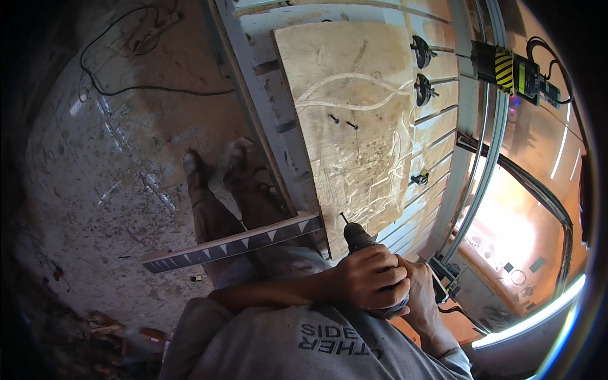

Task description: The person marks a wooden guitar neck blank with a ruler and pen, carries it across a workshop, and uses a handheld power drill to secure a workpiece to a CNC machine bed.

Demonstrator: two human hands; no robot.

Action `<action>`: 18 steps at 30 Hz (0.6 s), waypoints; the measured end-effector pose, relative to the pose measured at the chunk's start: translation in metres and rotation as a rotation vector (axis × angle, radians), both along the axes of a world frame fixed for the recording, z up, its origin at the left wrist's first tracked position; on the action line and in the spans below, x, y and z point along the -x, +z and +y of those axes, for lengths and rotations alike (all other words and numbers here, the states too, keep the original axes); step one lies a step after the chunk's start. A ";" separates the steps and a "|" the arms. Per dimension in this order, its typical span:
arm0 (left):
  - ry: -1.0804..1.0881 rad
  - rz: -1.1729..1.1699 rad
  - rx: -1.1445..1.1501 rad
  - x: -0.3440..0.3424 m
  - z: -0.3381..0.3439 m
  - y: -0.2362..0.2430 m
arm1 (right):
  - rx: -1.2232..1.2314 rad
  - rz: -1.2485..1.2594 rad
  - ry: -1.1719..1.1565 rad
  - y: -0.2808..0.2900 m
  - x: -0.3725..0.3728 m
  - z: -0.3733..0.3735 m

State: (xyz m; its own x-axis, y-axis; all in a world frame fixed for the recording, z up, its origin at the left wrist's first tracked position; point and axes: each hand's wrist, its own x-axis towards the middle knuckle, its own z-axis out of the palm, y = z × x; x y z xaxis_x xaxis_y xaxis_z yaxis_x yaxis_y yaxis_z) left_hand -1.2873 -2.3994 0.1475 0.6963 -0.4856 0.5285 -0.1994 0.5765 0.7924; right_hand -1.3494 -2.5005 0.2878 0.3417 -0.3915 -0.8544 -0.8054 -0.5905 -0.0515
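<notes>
Both my hands hold a black power drill [359, 238] close to my body. Its thin bit points away from me over the near end of a wooden board [354, 57]; whether the tip touches the wood I cannot tell. My left hand [373, 277] is closed over the drill's body, fingers wrapped across the top. Beside it, my right hand [420, 288] grips the drill's rear and handle, which are mostly hidden. Curved and straight grooves are cut into the board. Farther up on it lie two dark screws, one a left screw [334, 118], the other a right screw [353, 125].
The board rests on a slatted machine bed [263, 69]. Black clamps [423, 90] line its right side. A striped machine head [516, 73] hangs over a metal rail. A dark beam with white triangles [234, 247] juts out leftward. A cable [164, 88] lies on the floor.
</notes>
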 end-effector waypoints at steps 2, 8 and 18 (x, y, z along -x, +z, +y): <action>0.020 -0.001 0.000 0.001 0.000 0.000 | 0.019 0.017 -0.023 0.001 -0.005 0.000; 0.133 -0.049 -0.047 0.013 -0.013 -0.003 | 0.052 -0.017 0.248 -0.004 0.016 -0.024; 0.060 -0.301 -0.591 -0.019 0.064 -0.094 | 0.030 -0.292 -0.031 0.008 0.046 -0.033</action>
